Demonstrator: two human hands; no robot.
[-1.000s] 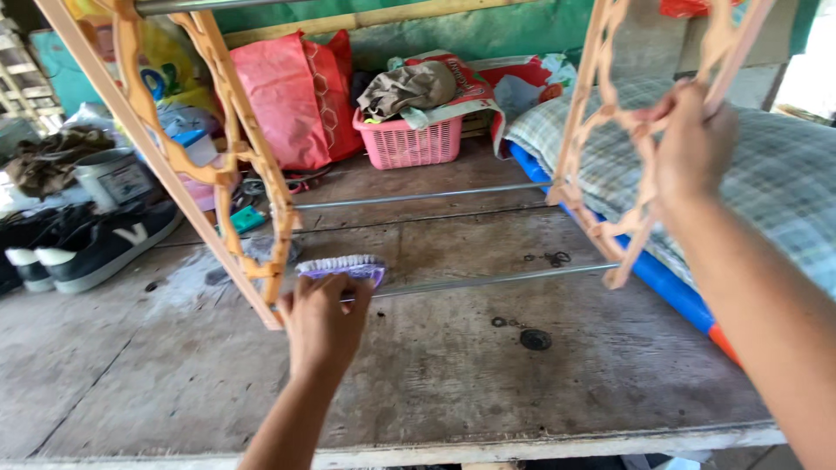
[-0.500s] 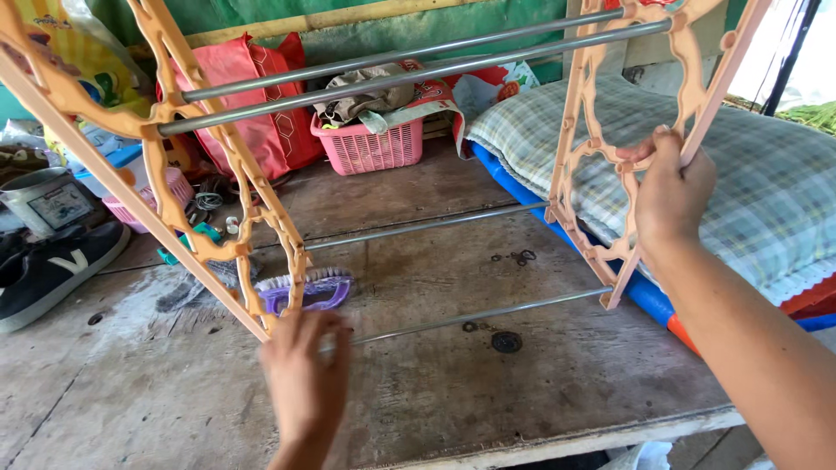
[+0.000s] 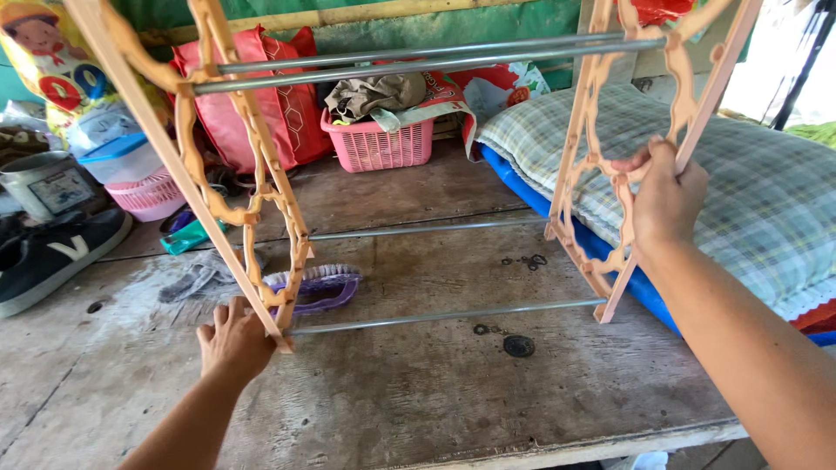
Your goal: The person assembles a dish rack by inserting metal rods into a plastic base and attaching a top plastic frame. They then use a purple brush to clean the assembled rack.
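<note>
Since the earlier frame your left hand point(image 3: 233, 341) shifts right along the rack point(image 3: 418, 226), closed on its lower-left foot; your right hand point(image 3: 666, 196) grips the right frame. Peach plastic, grey metal rails, centre frame on the wooden floor point(image 3: 418, 400).

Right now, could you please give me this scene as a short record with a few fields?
Setting: worn wooden platform with a checked mattress at its right edge
Main thing: peach plastic drying rack with metal rods, standing on the platform
Left hand: grips the foot of the rack's left side frame
Right hand: grips the rack's right side frame, higher up
Under the rack: purple scrub brush lying on the boards
Behind: pink basket with cloth in it, red bag
Far left: black shoe, metal pot
</note>
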